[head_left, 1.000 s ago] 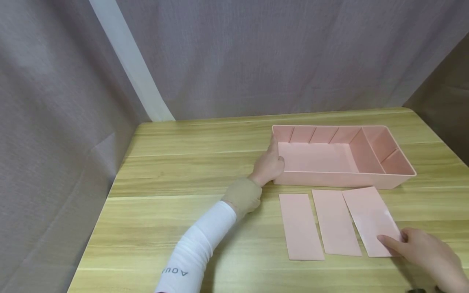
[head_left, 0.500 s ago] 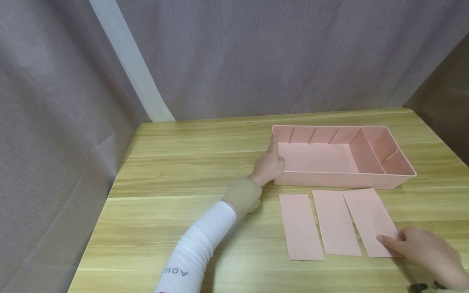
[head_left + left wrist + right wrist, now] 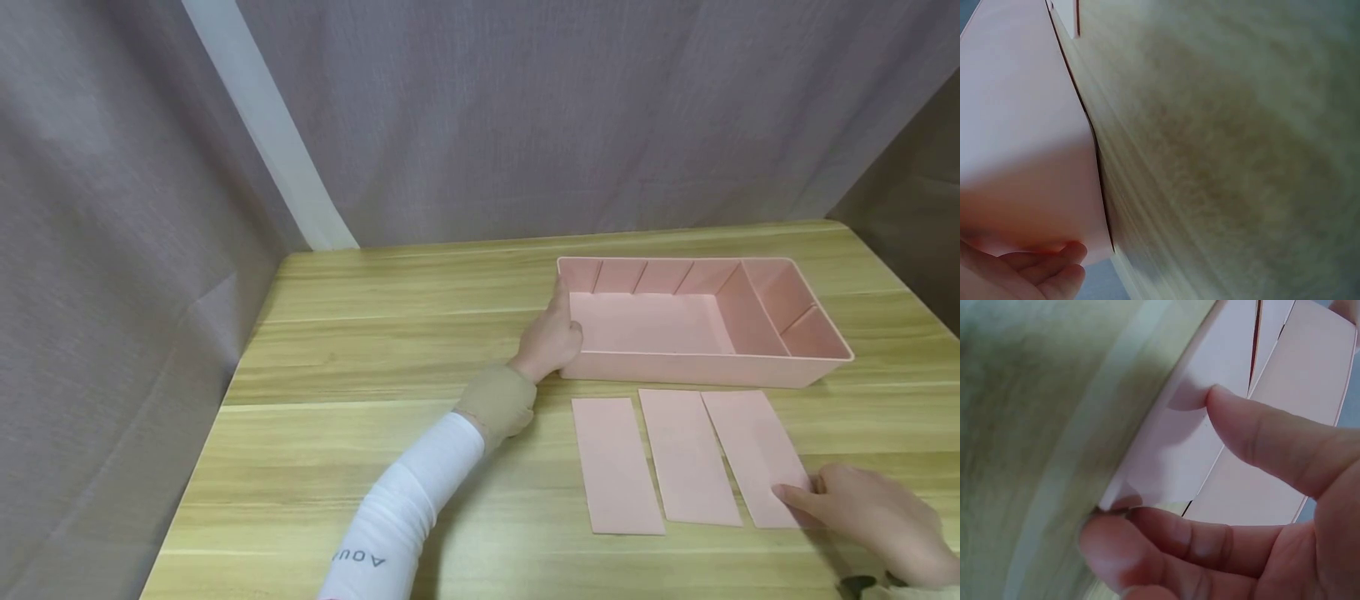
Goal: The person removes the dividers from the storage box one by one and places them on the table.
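A shallow pink plastic storage box [image 3: 697, 367] stands on the wooden table, a fixed partition and two small compartments at its right end. My left hand [image 3: 551, 333] holds the box's left end, fingers along the outside of that wall in the left wrist view. In front of the box lie three flat pink divider panels: a left panel [image 3: 618, 467], a middle panel [image 3: 690, 458] and a right panel [image 3: 753, 450]. At the near right corner of the right panel, my right hand [image 3: 873, 512] pinches it, thumb [image 3: 1254, 431] on top and fingers at the edge.
Wooden tabletop [image 3: 375, 350] stretches left of the box and in front of the panels. A grey curtain [image 3: 525, 125] hangs behind the table and along its left side. Thin ribs mark the box's inner back wall.
The right panel's far end has come down toward the table, and the panel now lies flatter beside the middle one. The left hand and the box have stayed put.
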A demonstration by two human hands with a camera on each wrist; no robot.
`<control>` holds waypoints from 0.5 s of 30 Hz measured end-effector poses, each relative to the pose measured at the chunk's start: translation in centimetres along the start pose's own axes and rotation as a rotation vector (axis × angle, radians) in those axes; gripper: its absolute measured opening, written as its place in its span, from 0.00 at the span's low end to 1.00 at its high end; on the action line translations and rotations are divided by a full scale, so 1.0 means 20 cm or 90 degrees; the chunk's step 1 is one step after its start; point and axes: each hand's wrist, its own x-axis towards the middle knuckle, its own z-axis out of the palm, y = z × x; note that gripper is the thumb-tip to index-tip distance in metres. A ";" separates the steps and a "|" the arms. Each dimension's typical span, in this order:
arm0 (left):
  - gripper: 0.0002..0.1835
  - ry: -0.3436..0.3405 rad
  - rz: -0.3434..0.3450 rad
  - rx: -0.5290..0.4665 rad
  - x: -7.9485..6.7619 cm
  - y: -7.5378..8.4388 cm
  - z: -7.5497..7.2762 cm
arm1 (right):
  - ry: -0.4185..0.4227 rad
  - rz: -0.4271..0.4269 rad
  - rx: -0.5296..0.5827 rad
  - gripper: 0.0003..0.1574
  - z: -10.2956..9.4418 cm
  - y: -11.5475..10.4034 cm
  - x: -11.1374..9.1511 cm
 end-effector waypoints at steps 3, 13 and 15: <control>0.41 0.001 -0.001 0.002 0.00 0.00 0.00 | -0.012 0.006 0.001 0.38 0.00 0.00 0.01; 0.41 0.000 0.003 0.001 0.00 -0.01 0.00 | 0.023 -0.009 -0.003 0.37 0.01 0.01 0.00; 0.41 0.000 0.002 0.002 0.00 -0.01 0.00 | 0.024 -0.009 -0.003 0.37 0.00 0.01 0.00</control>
